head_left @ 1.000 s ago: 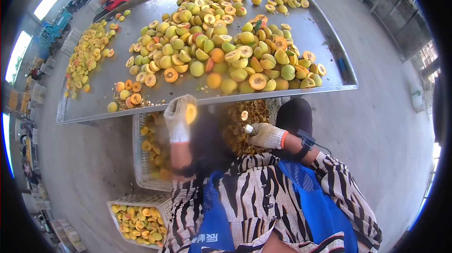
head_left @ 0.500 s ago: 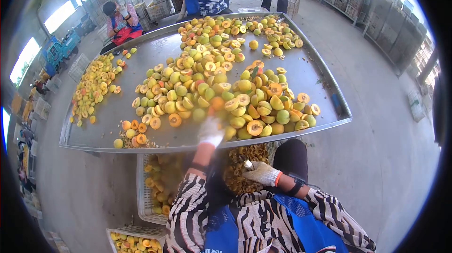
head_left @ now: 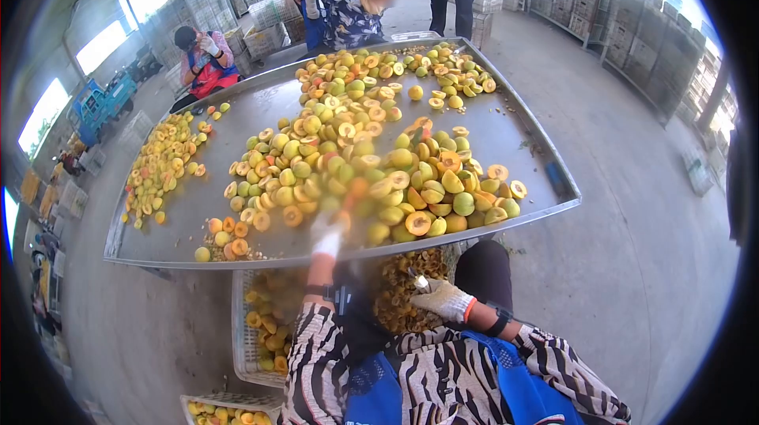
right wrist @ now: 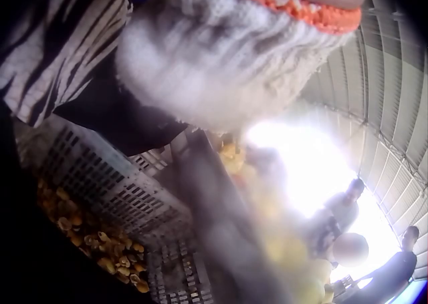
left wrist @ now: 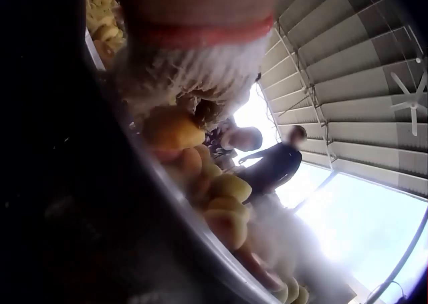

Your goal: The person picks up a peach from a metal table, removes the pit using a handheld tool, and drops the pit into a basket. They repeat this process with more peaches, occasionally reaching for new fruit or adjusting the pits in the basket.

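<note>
Blurred in the head view, my gloved left hand (head_left: 328, 234) reaches over the front edge of the metal table (head_left: 538, 217) at the heap of halved yellow-green fruit (head_left: 417, 223). In the left wrist view the glove (left wrist: 190, 73) is right against an orange fruit (left wrist: 172, 129); its fingertips are hidden, so a grip cannot be told. My gloved right hand (head_left: 444, 299) grips a small tool (head_left: 421, 283) with a pale end, above a crate of brown-yellow cut pieces (head_left: 395, 298). The right wrist view shows mostly the back of that glove (right wrist: 214, 63).
A crate (head_left: 241, 330) of fruit halves stands under the table's front edge, left of my legs, and another crate (head_left: 190, 403) lower left. Smaller fruit (head_left: 158, 164) lies along the table's left side. Several people are beyond the table, one (head_left: 348, 14) leaning at its far edge.
My left hand, earlier holding a cut fruit before the table's edge, has moved forward to the heap. My right hand keeps the tool. The head view has tipped up; a far person has turned.
</note>
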A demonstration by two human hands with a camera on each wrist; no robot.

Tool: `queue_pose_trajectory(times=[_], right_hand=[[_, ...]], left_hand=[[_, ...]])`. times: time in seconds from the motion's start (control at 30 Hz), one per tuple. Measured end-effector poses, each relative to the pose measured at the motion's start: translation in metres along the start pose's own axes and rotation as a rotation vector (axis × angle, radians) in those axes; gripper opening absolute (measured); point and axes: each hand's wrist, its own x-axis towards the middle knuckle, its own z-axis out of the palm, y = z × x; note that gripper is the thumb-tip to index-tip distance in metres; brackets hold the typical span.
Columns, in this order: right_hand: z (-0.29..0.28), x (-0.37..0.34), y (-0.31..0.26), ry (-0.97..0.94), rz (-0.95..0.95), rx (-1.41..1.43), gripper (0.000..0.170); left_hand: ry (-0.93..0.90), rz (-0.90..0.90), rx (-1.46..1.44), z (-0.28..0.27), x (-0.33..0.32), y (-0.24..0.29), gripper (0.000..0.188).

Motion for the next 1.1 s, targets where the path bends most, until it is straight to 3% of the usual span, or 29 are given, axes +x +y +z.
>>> queue_pose_trajectory(times=[0.03, 0.1, 0.17, 0.2, 0.27, 0.3, 0.4, 0.47, 0.6, 0.67, 0.73, 0.8, 1.0, 1.07, 1.1], right_hand=[[0.0, -0.003, -0.004, 0.004, 0.013, 0.009, 0.039], [0.0, -0.003, -0.007, 0.016, 0.023, -0.016, 0.038], [0.004, 0.002, -0.005, 0.016, 0.025, -0.079, 0.036], [0.008, 0.003, -0.01, 0.021, 0.082, -0.067, 0.03], [0.015, 0.007, -0.012, 0.061, 0.033, -0.08, 0.025], [0.015, 0.005, -0.026, 0.062, 0.052, -0.069, 0.024], [0.025, 0.01, -0.034, 0.103, -0.226, -0.013, 0.027], [0.032, 0.02, -0.04, 0.151, -0.352, -0.173, 0.03], [0.039, 0.01, -0.086, 0.16, -0.396, -0.491, 0.04], [0.041, 0.007, -0.104, 0.124, -0.323, -0.623, 0.043], [0.043, 0.013, -0.095, 0.114, -0.347, -0.65, 0.041], [0.046, 0.015, -0.089, 0.132, -0.38, -0.689, 0.038], [0.05, 0.008, -0.094, 0.083, -0.244, -0.603, 0.032], [0.049, 0.013, -0.081, 0.069, -0.303, -0.59, 0.031], [0.048, 0.014, -0.075, 0.062, -0.334, -0.583, 0.03]], left_hand=[[0.056, 0.044, -0.308, -0.003, -0.008, 0.003, 0.041], [-0.072, 0.041, -0.883, -0.013, -0.011, 0.002, 0.027], [-0.199, -0.017, -1.215, -0.014, -0.039, 0.03, 0.024], [-0.208, 0.111, -1.066, -0.017, -0.038, 0.016, 0.027], [-0.2, -0.099, -1.335, -0.014, -0.067, 0.036, 0.037], [-0.186, -0.116, -1.325, -0.012, -0.076, 0.038, 0.039], [-0.205, -0.175, -1.308, -0.005, -0.098, 0.039, 0.036], [-0.184, -0.197, -1.297, 0.001, -0.109, 0.037, 0.035], [-0.199, -0.189, -1.234, 0.007, -0.127, 0.035, 0.032], [-0.204, -0.178, -1.199, 0.007, -0.133, 0.034, 0.03], [-0.142, 0.151, -0.839, 0.012, -0.133, 0.021, 0.028], [-0.1, 0.262, -0.729, 0.017, -0.137, 0.018, 0.026], [-0.073, 0.092, -0.883, 0.017, -0.151, 0.035, 0.025], [-0.097, -0.05, -1.113, 0.021, -0.155, 0.04, 0.024], [-0.079, -0.073, -1.059, 0.022, -0.158, 0.041, 0.024]])
